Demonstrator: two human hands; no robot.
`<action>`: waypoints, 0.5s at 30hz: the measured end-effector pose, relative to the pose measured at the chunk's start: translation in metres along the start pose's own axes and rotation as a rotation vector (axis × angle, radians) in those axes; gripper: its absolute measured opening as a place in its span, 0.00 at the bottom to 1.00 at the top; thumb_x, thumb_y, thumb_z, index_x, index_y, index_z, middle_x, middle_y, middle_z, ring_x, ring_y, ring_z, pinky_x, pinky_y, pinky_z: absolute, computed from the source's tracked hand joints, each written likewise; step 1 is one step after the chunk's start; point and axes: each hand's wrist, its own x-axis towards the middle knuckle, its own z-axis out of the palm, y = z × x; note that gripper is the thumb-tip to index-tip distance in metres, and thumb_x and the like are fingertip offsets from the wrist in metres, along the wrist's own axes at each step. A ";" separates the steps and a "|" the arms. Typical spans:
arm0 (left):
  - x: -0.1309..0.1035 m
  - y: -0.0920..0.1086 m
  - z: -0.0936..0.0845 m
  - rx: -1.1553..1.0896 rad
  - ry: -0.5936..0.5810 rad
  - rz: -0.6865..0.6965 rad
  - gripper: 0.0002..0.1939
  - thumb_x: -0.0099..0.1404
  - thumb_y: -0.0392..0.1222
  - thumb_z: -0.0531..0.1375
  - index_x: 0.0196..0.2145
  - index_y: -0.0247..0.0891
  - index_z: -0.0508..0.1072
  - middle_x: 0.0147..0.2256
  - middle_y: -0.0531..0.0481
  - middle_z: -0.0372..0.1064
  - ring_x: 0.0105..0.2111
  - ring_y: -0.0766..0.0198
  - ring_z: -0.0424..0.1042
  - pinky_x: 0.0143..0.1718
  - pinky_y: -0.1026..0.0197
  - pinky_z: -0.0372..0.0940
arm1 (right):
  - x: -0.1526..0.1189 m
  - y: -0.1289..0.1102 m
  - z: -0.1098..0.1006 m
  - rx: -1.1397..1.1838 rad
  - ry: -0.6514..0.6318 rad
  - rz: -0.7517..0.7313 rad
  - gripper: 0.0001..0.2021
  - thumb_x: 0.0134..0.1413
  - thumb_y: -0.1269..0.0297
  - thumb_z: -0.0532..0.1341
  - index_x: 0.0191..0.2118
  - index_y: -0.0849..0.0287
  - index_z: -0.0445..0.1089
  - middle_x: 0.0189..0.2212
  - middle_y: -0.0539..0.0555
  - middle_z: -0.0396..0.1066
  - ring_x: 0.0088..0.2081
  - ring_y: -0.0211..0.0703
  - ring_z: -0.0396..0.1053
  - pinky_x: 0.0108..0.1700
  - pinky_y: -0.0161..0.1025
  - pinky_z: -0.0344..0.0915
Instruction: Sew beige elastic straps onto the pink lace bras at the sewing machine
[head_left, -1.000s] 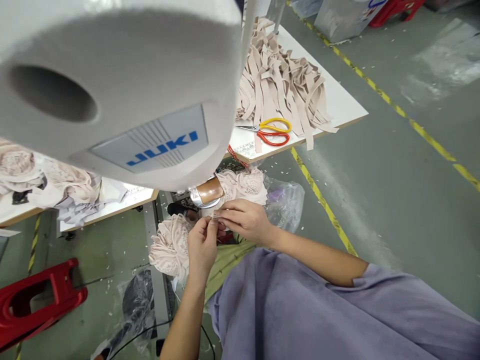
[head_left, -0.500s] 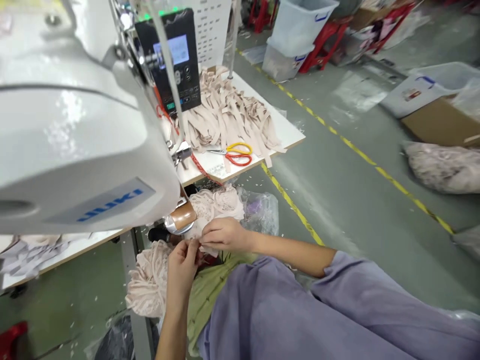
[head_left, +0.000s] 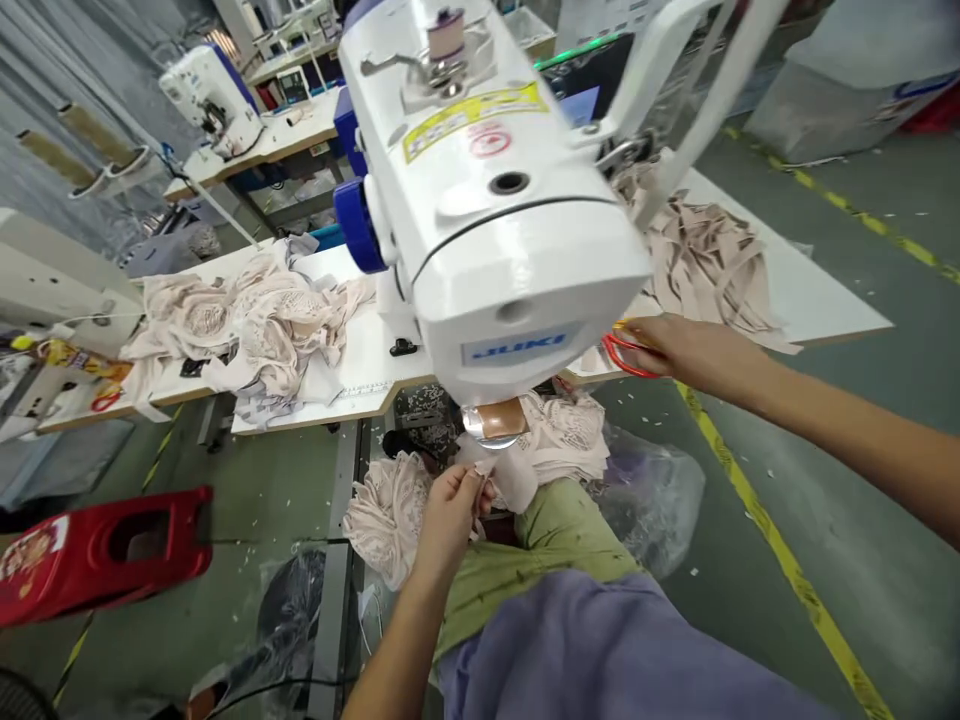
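My left hand is closed in a pinch on the edge of a beige fabric piece, just below the sewing machine's rounded sewing arm end. At the right side of the worktable, my right hand has its fingers around the scissors, which have red and yellow handles. Their blades are hidden. Beige lace bra pieces lie beside the arm end, and a gathered lace bundle hangs to the left of my left hand.
Loose beige straps cover part of the right tabletop. More lace pieces are heaped on the left table. A red stool stands on the floor at left, and a clear plastic bag hangs at right.
My right hand has left the fabric and reached right to the scissors, closing on their handles. My left hand still pinches the fabric. The head view has swung left.
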 end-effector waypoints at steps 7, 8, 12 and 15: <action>0.004 -0.004 -0.006 -0.158 -0.020 -0.068 0.17 0.57 0.54 0.64 0.29 0.36 0.69 0.26 0.53 0.67 0.23 0.72 0.61 0.25 0.68 0.57 | -0.118 -0.078 0.006 0.365 -0.122 -0.054 0.18 0.54 0.57 0.64 0.51 0.52 0.69 0.47 0.64 0.74 0.37 0.51 0.75 0.34 0.45 0.69; 0.005 -0.004 -0.005 -0.166 -0.028 -0.078 0.17 0.57 0.53 0.65 0.29 0.36 0.69 0.26 0.53 0.67 0.23 0.73 0.61 0.25 0.69 0.57 | -0.128 -0.091 0.010 0.376 -0.150 -0.122 0.18 0.55 0.57 0.62 0.51 0.52 0.69 0.48 0.64 0.73 0.39 0.52 0.75 0.36 0.46 0.70; 0.009 -0.003 0.001 -0.173 -0.051 -0.092 0.16 0.59 0.51 0.65 0.28 0.35 0.70 0.26 0.54 0.68 0.23 0.74 0.61 0.25 0.70 0.57 | -0.138 -0.124 0.025 0.394 -0.053 -0.256 0.16 0.59 0.58 0.59 0.51 0.56 0.69 0.49 0.62 0.74 0.44 0.53 0.75 0.41 0.48 0.72; 0.009 -0.003 0.005 -0.169 -0.056 -0.086 0.15 0.59 0.50 0.65 0.29 0.35 0.71 0.26 0.54 0.69 0.23 0.74 0.62 0.25 0.70 0.57 | -0.129 -0.132 0.033 0.397 -0.037 -0.282 0.17 0.60 0.57 0.60 0.52 0.57 0.68 0.49 0.61 0.74 0.45 0.52 0.75 0.42 0.46 0.72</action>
